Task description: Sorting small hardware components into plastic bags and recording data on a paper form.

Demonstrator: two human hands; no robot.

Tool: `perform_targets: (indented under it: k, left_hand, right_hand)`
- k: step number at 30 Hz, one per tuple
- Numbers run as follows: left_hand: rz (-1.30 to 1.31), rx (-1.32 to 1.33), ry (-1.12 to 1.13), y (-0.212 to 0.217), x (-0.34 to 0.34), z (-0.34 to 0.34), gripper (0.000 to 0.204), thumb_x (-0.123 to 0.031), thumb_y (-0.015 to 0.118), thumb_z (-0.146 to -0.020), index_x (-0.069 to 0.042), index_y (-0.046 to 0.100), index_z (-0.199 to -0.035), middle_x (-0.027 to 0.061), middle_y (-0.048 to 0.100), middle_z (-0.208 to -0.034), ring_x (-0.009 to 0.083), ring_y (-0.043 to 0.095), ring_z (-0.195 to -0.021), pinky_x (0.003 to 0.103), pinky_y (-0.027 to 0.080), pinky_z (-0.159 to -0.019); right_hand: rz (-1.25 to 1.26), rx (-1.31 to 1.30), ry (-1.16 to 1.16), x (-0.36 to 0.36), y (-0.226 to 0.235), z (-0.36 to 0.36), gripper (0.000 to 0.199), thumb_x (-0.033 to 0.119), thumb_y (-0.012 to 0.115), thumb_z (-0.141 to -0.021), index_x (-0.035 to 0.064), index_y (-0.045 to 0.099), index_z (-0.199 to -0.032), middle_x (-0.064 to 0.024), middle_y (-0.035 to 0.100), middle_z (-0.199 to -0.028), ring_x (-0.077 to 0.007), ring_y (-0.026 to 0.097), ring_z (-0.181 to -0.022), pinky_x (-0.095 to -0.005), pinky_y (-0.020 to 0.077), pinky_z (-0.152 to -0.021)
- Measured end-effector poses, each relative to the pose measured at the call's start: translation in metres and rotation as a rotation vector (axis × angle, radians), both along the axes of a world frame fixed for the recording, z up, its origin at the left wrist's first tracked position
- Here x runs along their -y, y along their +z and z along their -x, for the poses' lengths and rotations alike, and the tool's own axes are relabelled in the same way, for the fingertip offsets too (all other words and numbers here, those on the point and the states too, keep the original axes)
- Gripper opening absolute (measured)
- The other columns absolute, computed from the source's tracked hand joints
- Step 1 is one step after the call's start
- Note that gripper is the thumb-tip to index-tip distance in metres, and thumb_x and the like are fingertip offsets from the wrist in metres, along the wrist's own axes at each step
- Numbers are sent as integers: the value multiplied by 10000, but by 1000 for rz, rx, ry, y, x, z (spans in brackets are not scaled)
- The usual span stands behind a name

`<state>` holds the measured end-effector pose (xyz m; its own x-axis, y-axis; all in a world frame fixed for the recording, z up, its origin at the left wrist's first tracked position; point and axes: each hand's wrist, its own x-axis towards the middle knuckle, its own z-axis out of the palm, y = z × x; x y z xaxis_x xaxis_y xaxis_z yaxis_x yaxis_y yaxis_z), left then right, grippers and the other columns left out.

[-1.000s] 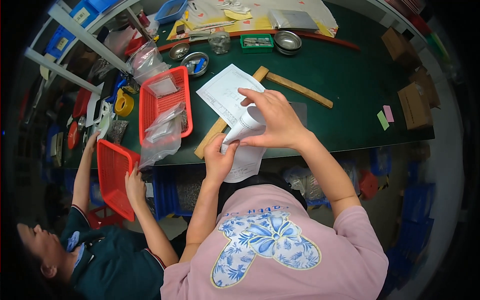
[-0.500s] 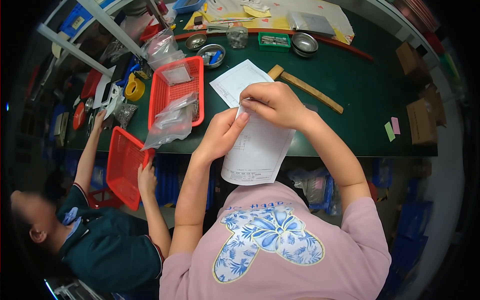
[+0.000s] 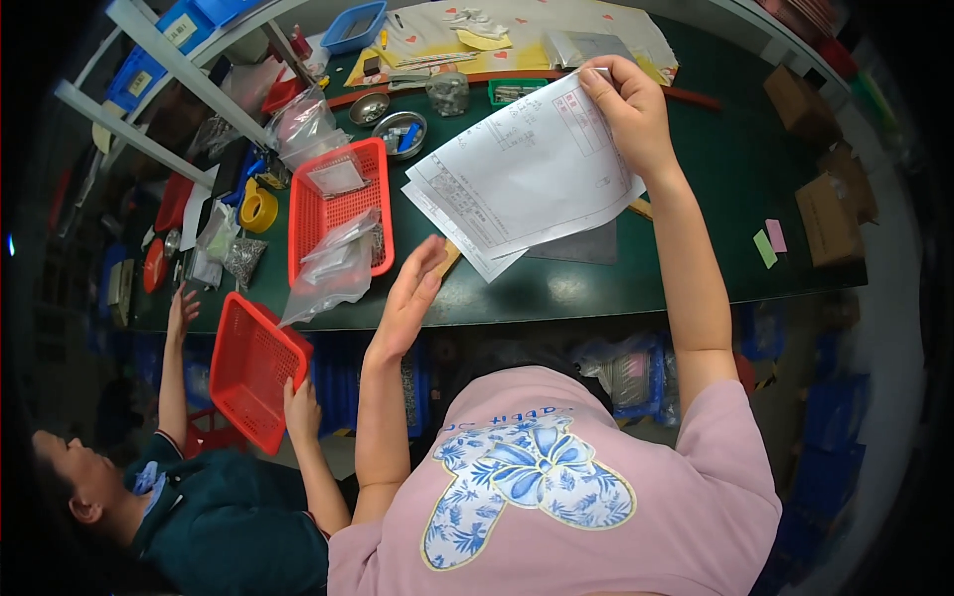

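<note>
A printed white sheet of paper [image 3: 527, 174] is raised above the table, its upper right corner pinched in my right hand [image 3: 632, 114]. Below its lower left edge, part of a second white sheet [image 3: 494, 266] shows. My left hand [image 3: 409, 298] is open beside the table's front edge, fingers stretched out, apart from the paper. Beneath the papers a wooden tool [image 3: 450, 260] is mostly hidden, and a grey flat piece [image 3: 586, 245] lies by it. Left of my left hand is a red basket [image 3: 382, 214] with clear plastic bags [image 3: 333, 283] in and over it.
At the left, a co-worker holds a red basket [image 3: 258, 372] with one hand. Metal bowls [image 3: 400, 134], a jar [image 3: 448, 93] and a green box [image 3: 512, 91] stand farther back. Cardboard boxes [image 3: 827, 219] and two sticky notes [image 3: 770, 241] are at the right. Yellow tape [image 3: 258, 206] lies left.
My right hand has moved up and right, carrying the sheet away from my body. My left hand has let go and drawn down and left. The co-worker's free hand has moved toward the co-worker.
</note>
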<state>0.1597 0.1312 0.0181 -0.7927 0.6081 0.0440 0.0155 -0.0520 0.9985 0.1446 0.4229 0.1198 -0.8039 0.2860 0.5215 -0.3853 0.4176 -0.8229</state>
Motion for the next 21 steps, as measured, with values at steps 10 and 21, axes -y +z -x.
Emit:
perform_targets:
  k: [10,21]
  left_hand:
    - [-231,-13,277,20,-22,31,570,-196,560,-748,38,313,-1205,144,449,-1108,193,456,-1001,306,372,-850]
    - [56,121,144,36,-37,27,212,-123,549,-787,31,527,-932,55,568,-802,83,524,-699,200,424,-647]
  right_hand:
    - [219,314,202,20,-23,-3,172,207,534,-811,42,555,-852,-32,561,-713,-53,528,-619,-173,411,-566]
    - [-763,-89,-28,64,-27,-21,406,246,611,-692,54,498,-1032,-98,510,-1048,-244,476,-989,-350,361,-829]
